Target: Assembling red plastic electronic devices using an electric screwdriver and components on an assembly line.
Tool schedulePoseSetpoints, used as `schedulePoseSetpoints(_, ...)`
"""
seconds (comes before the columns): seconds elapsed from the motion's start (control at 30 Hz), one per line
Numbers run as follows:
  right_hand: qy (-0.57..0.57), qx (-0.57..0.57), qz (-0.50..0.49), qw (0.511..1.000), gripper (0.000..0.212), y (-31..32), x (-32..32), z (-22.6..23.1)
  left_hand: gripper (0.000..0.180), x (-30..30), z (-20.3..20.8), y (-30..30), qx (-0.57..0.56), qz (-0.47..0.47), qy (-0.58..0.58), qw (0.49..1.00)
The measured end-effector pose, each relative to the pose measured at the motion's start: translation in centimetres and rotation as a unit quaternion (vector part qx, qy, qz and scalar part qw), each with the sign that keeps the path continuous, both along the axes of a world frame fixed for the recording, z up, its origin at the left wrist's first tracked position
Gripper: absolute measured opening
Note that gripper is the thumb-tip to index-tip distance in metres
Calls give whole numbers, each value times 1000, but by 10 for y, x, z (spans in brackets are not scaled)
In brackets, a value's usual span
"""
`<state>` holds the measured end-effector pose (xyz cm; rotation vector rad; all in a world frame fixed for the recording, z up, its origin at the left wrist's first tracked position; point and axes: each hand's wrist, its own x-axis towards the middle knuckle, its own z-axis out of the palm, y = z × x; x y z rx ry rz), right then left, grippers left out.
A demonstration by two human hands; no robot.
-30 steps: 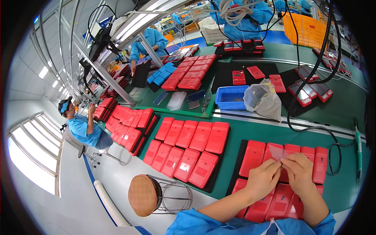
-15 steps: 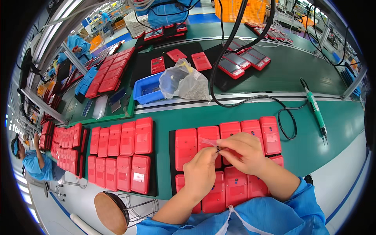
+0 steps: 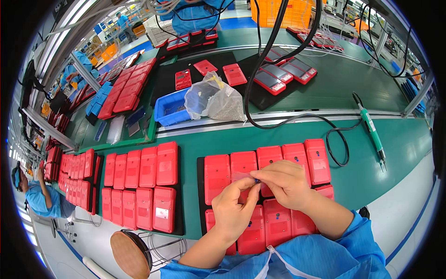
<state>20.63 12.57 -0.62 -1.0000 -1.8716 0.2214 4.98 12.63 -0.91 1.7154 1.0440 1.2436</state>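
Note:
My hands meet above a block of red device housings [image 3: 217,179] lying in two rows on a black mat. My left hand [image 3: 234,209] is closed in a pinch by a thin clear plastic strip [image 3: 239,176], which sticks out to the left past its fingers. My right hand [image 3: 285,185] pinches at the same spot from the other side. A tiny dark blue part [image 3: 257,180] shows between the fingertips. Which fingers bear it is hard to see. Small dark dots mark several housings, such as the far right one [image 3: 318,160]. Hands and forearms hide part of the near row.
More red housings [image 3: 166,162] lie in rows at left. A green electric screwdriver [image 3: 373,132] lies at right with its black cable. Beyond the metal rail are a blue bin [image 3: 160,111], a clear bag of small parts [image 3: 227,104] and red devices with screens [image 3: 297,69]. A round stool [image 3: 131,255] stands below.
My left fingers have spread slightly at the pinch, and the small part sits a little lower between the fingertips. The whole view has shifted slightly.

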Motion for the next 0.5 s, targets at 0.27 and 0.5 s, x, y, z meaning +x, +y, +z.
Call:
schedulePoseSetpoints(0.27,41,-20,4,999,22,1,-4,3,13,-4,0,6,86,3,26,996)
schedulePoseSetpoints(0.5,82,-88,-4,993,15,-2,-2,3,15,-2,1,6,65,-21,28,997)
